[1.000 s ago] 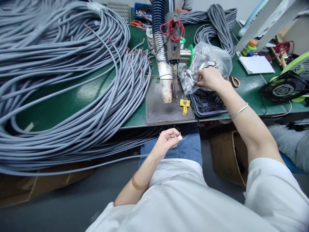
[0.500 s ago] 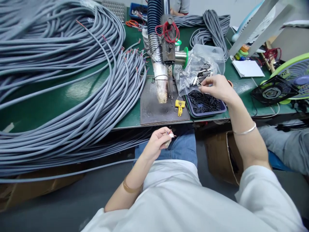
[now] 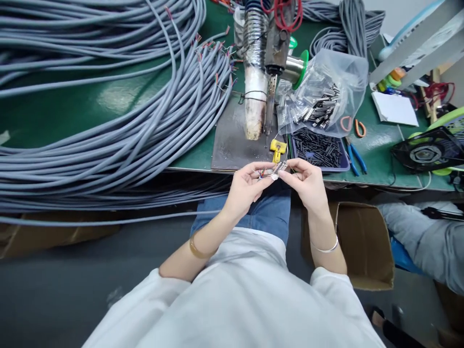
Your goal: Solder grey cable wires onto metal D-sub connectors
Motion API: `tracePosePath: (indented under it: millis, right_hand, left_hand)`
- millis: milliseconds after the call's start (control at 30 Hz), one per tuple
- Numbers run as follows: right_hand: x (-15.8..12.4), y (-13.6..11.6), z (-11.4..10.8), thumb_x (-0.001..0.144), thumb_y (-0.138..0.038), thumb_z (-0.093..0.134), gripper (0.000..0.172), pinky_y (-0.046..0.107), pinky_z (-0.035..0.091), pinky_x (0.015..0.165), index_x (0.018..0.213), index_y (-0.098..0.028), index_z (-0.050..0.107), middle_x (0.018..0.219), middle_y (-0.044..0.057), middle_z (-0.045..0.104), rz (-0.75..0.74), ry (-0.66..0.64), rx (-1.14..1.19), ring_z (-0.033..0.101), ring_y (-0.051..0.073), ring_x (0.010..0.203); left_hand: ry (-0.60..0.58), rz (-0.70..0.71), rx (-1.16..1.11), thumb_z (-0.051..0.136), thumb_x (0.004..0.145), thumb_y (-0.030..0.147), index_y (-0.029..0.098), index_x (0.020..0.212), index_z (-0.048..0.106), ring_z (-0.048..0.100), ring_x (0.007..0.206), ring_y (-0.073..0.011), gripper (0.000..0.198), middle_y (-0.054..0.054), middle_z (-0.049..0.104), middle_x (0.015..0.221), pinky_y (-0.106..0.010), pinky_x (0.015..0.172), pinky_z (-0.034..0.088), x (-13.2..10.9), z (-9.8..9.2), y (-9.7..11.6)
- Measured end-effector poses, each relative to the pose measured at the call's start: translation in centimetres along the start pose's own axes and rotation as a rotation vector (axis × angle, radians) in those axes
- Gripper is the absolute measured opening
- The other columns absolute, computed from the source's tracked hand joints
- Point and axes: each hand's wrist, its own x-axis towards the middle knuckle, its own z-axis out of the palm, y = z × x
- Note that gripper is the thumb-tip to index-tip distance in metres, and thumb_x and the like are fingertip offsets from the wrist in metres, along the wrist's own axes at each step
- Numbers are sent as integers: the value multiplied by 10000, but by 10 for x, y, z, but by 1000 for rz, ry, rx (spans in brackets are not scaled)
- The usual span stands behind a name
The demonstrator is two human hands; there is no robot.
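Observation:
My left hand (image 3: 247,186) pinches the stripped end of a grey cable, its thin coloured wires (image 3: 262,173) poking out past the fingertips. My right hand (image 3: 303,181) pinches a small metal connector piece (image 3: 279,167) and holds it against those wires, just in front of the bench's near edge. Both hands meet over my lap. Behind them lie a tray of small black pieces (image 3: 318,150) and a clear plastic bag of metal connectors (image 3: 324,99).
A huge coil of grey cables (image 3: 108,96) covers the left of the green bench. A soldering fixture with a solder spool (image 3: 270,67) stands on a metal plate (image 3: 235,142). Blue pliers (image 3: 357,157), orange snips, paper and a fan lie right. A cardboard box (image 3: 364,241) stands below.
My right hand left the plastic bag with a connector piece and came down to my left hand. My left hand rose a little toward the bench edge. The view tilted closer.

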Motion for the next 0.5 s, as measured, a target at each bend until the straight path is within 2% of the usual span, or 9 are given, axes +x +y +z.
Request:
tracePosePath:
  millis: [67,133,167,233,300,333,400,500]
  right_hand:
    - [-6,0,6,816,-415,785,226,211,368,472,925,-218,764,1031,46,757,-78,72,-106,600,100,677]
    - [-12,0,8,832,-401,767,195,234,342,467,933,-234,771,1090,55,748,-160,201,-192,581,99,654]
    - [-15,-1,7,840,-403,756,197,244,347,475,949,-240,769,1047,50,747,-197,293,-215,569,100,629]
    - [-20,-4,4,888,-420,677,212,269,357,485,976,-245,757,817,21,703,-277,510,-208,528,109,555]
    - [-26,-9,-1,934,-404,561,242,288,328,466,949,-245,742,626,-8,587,-386,678,-134,461,116,475]
    - [-29,-12,-2,938,-385,527,246,294,301,448,940,-247,731,609,-10,568,-439,726,-100,422,112,443]
    - [-35,-19,-3,927,-350,548,191,300,284,424,1015,-265,694,703,2,629,-488,755,-95,409,98,419]
    - [-42,-26,0,940,-330,615,247,291,407,445,1185,-298,600,847,11,719,-369,615,-182,568,119,489]
  left_hand:
    - [37,35,4,913,669,311,151,978,764,341,398,19,378,0,709,742,-151,341,233,-1,0,-1]
    - [75,64,21,916,668,323,146,916,767,336,408,18,340,5,691,713,-153,353,232,-1,-1,-2]
    - [89,74,32,914,673,330,146,893,767,330,406,17,323,7,685,703,-156,354,224,-1,-2,-2]
    - [108,96,63,907,684,330,148,871,768,331,406,15,295,7,686,703,-159,358,226,-1,-5,-3]
    - [121,125,105,899,698,309,150,871,774,382,427,6,266,-5,712,743,-156,385,286,-2,-9,-4]
    - [129,147,128,898,699,295,151,869,777,434,453,-4,254,-15,730,774,-154,417,342,-2,-11,-4]
    - [145,197,177,902,689,268,153,865,785,575,565,-46,240,-37,760,841,-164,535,470,-3,-14,-3]
    - [143,263,246,901,682,243,153,853,794,693,748,-116,221,-60,778,895,-208,700,557,-5,-17,1]
